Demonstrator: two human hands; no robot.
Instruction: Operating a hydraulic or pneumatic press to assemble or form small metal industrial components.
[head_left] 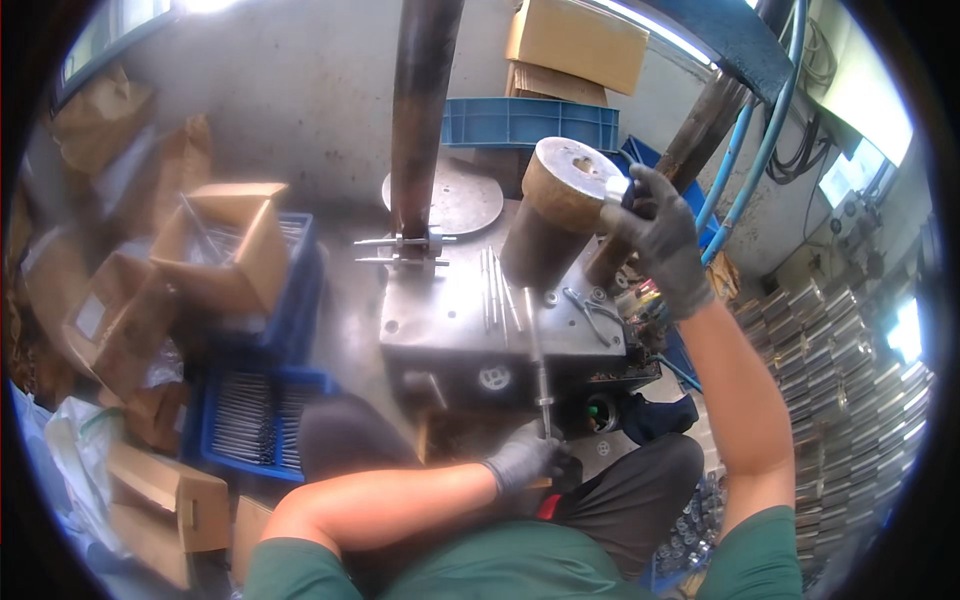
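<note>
Head view: left hand grips metal rod, right hand silvery piece; dark post stands far, blue crate near left.

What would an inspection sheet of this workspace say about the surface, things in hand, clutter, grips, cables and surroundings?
Surface: metal plate with holes; thin rods and pliers lie on it.
Things in hand: long metal rod; shiny metal piece by a round block.
Clutter: cardboard boxes and a blue bin of rods, left.
Grips: gloved left grip closed at the rod's lower end; gloved right grip raised, holding the shiny piece.
Cables: blue hoses and dark coiled cable, upper right.
Surroundings: grey wall behind; stacked shiny cylinders, right.
</note>
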